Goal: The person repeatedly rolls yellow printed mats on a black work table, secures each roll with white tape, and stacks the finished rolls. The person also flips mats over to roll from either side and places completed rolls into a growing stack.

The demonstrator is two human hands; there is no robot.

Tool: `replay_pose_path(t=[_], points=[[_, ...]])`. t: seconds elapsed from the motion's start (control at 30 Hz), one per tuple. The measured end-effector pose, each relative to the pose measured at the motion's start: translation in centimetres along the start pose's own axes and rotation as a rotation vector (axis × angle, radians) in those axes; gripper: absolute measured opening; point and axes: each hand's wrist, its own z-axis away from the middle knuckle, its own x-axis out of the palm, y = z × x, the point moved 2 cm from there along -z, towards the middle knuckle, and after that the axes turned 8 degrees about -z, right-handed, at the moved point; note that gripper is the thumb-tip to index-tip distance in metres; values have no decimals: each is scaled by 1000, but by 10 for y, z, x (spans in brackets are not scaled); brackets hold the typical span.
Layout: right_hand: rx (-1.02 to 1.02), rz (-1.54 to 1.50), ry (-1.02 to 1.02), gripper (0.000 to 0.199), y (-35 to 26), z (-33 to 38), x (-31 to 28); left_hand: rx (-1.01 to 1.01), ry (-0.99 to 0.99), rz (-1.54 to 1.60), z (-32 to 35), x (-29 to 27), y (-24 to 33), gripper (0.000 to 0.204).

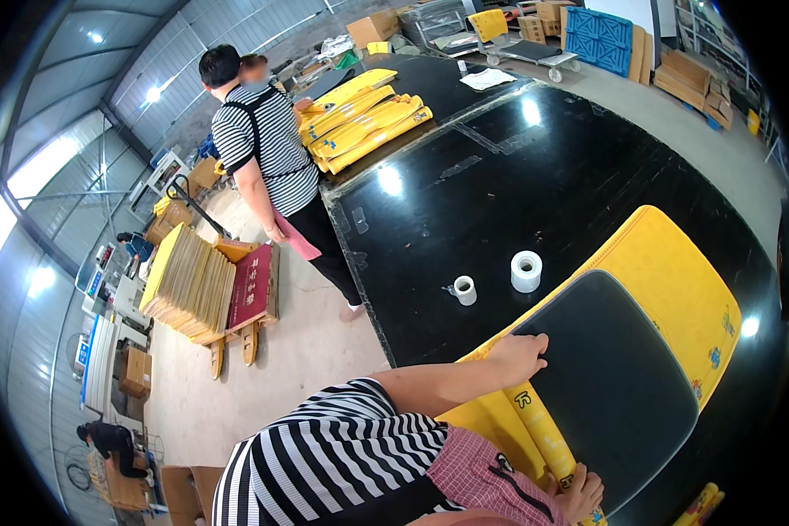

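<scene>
A yellow printed mat, partly rolled into a tube (543, 428), lies slantwise in front of me. My left hand (519, 358) is closed over the far end of the tube, its fingertips just above a dark grey sheet. At the near end my right hand (579, 496) wraps around the same tube, partly hidden by it. The dark grey sheet (614, 359) with rounded corners lies flat beside the tube. Under it, more yellow mats (675, 272) with small coloured prints stick out on the far and right sides.
On the black table (447, 210) stand a large white tape roll (526, 271) and a smaller one (465, 290). Folded yellow mats (364, 123) are piled beyond, near a person in stripes (267, 145). A loaded pallet jack (215, 289) stands on the floor at left. Another yellow roll (700, 507) lies lower right.
</scene>
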Motion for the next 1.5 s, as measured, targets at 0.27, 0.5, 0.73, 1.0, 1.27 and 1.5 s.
replay_pose_path(t=[0.27, 0.5, 0.73, 1.0, 1.27, 1.5], points=[[-33, 5, 53, 58, 3, 1, 5, -14, -47, -16, -1, -2, 1, 24], [-61, -3, 87, 61, 7, 2, 10, -23, -62, -21, -1, -5, 3, 26], [27, -41, -20, 60, -1, 1, -5, 7, -5, 8, 0, -5, 8, 22], [48, -264, -56, 52, -17, -35, -30, 971, 408, -78, 15, 20, -11, 18], [68, -332, -50, 56, -5, -39, -26, 722, 342, -154, 65, 40, -2, 59], [75, -403, 5, 57, 36, -100, -33, 632, 204, -261, -17, 25, 36, 67]])
